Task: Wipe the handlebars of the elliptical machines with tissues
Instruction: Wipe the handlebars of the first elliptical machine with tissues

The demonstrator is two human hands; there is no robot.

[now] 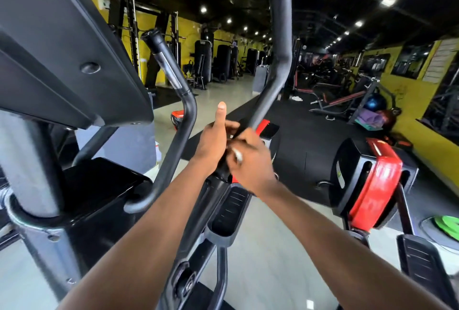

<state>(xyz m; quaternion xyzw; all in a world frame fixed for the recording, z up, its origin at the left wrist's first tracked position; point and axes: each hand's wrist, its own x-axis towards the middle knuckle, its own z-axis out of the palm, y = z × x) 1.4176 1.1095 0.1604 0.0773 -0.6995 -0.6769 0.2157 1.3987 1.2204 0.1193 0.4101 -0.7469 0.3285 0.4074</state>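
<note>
A tall grey moving handlebar (pixel 278 44) of the elliptical rises from the middle of the view to the top edge. Both my hands meet at its lower part. My left hand (pixel 216 141) grips the bar with the thumb pointing up. My right hand (pixel 250 158) is wrapped round the bar just below and right of the left, and a small bit of white tissue (pixel 238 155) shows between its fingers. A second, fixed handlebar (pixel 173 81) with a clear grip section curves up at the left.
The machine's console back (pixel 62 44) fills the upper left, its post (pixel 27 160) below. Black foot pedals (pixel 228 210) lie under my hands. A red and black elliptical housing (pixel 370 180) stands right. Weight machines line the yellow walls beyond.
</note>
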